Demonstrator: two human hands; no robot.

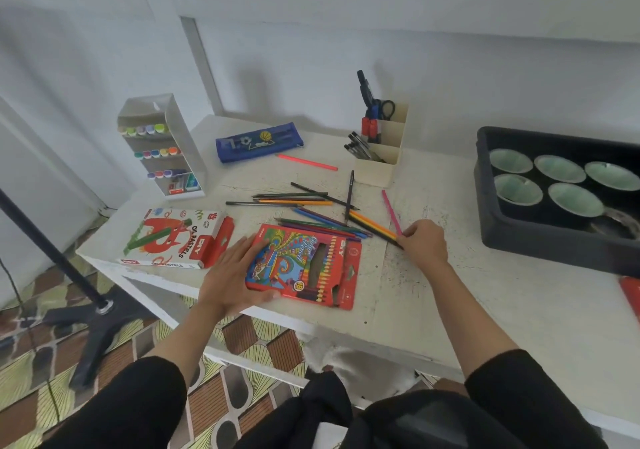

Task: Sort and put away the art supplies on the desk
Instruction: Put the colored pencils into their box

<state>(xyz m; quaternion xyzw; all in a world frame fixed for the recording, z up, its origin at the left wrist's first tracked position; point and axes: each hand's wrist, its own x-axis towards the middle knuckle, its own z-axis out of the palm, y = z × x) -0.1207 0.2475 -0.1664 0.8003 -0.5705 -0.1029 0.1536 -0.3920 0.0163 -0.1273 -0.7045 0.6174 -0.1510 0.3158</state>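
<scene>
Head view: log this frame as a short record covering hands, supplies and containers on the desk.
left hand: flat on pencil box, steadying it
right hand: pinches ends of loose pencils
oil pastels box: left of pencil box, flap open
pencil case: far side, lying flat
marker rack: far left
organiser: holds pens, scissors
black tray: right, holds bowls

Red item (631,294) cut by right edge, dark tray (519,251) too, pencils (379,228) partly hidden under right hand (425,242)
</scene>
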